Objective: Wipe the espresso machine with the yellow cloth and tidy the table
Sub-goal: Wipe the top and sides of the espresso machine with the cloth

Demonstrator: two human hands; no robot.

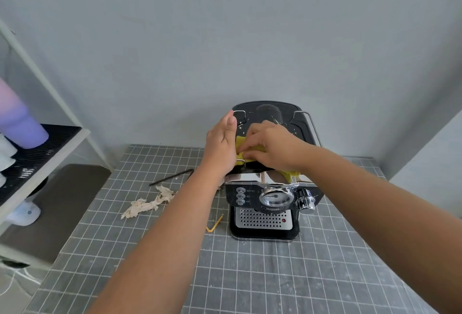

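Grid-cloth table (250, 276) held the machine (265, 203). Right hand (270, 146) pinched the cloth (240, 142) on top. Left hand (221, 141), fingers straight, braced its side.

Bare forearms, no sleeves, no jewellery

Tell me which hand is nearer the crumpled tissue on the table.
Left. The left hand rests against the espresso machine's left side, above the crumpled tissue; the right hand presses the yellow cloth farther right.
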